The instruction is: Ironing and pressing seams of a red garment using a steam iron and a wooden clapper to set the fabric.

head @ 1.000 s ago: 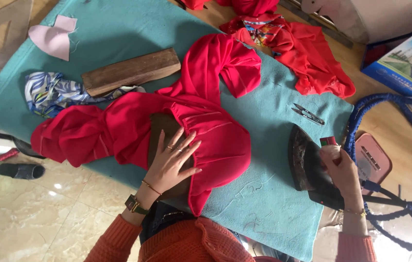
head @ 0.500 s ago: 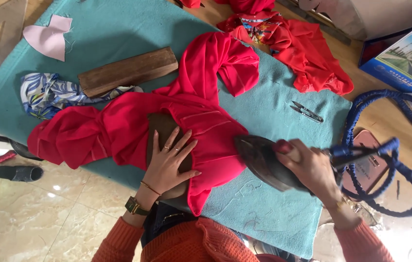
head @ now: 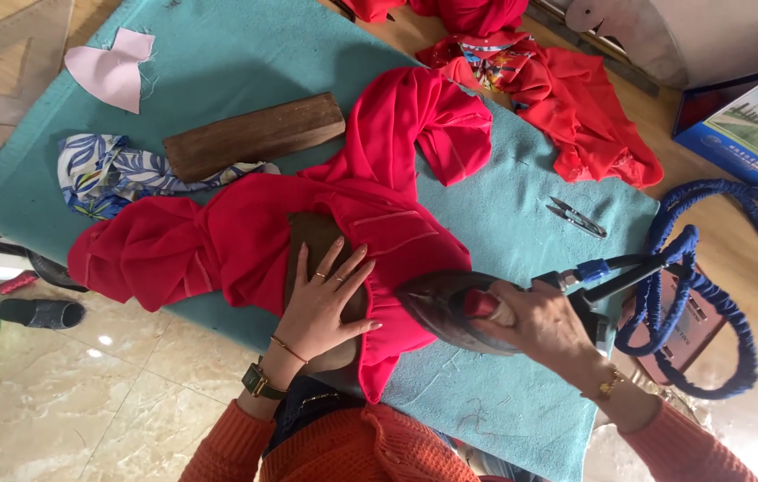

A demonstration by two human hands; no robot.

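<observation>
At the far left of the teal mat (head: 218,54) lies a pink fabric scrap (head: 111,76), and below it a blue-and-white floral cloth (head: 107,170) bunched up beside a dark wooden block (head: 254,136) that sits tilted across the mat.

The red garment (head: 245,236) spreads from the mat's left edge toward the middle, gathered in folds, with one part rising up toward the top of the mat. A dark rounded pressing form (head: 309,236) shows through a gap in the cloth, under the garment.

The left hand (head: 330,303) lies flat on the garment and the form, fingers spread apart and palm down, pinning the red cloth in place rather than gripping it. A watch and a thin bracelet sit on that wrist.

Just to the right, the iron (head: 446,308) rests with its pointed tip on the edge of the red garment, very near the left hand's fingertips. The right hand (head: 535,326) is wrapped closed around the iron's handle. A blue braided hose (head: 709,295) runs from the back of the iron and loops over the wooden table at the right.

Above the iron, small thread snips (head: 577,217) lie on the mat, well apart from both hands. More red cloth (head: 575,107) is heaped at the top right.
</observation>
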